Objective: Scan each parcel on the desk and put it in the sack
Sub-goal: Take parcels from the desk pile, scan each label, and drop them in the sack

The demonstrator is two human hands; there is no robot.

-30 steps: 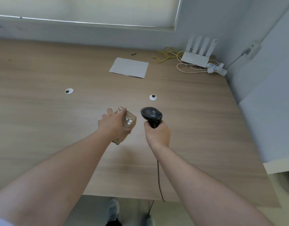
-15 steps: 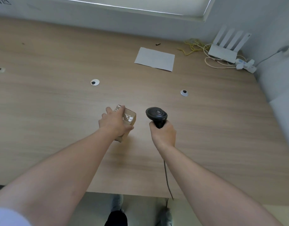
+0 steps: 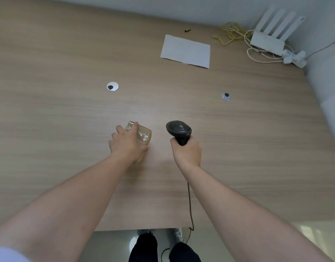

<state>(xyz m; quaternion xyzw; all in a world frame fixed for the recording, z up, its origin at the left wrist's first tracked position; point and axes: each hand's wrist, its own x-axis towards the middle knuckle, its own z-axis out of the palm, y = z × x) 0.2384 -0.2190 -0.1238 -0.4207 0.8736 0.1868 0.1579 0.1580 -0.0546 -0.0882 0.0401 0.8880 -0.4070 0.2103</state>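
Observation:
A small brown parcel (image 3: 144, 136) wrapped in clear tape is gripped from above by my left hand (image 3: 127, 144) just over the wooden desk (image 3: 68, 120). To its right, my right hand (image 3: 187, 152) grips the handle of a black barcode scanner (image 3: 179, 129), whose head points toward the parcel. The scanner's cable (image 3: 190, 201) runs down over the desk's front edge. No sack is in view.
A white sheet of paper (image 3: 186, 52) lies at the back of the desk. Two round cable grommets (image 3: 112, 86) (image 3: 226, 96) sit mid-desk. A white router (image 3: 272, 35) with yellow and white cables occupies the back right corner. My legs show below the front edge.
The view has tilted down and to the left, so the desk objects have shifted up and right. Both hands keep the same hold, parcel and scanner side by side.

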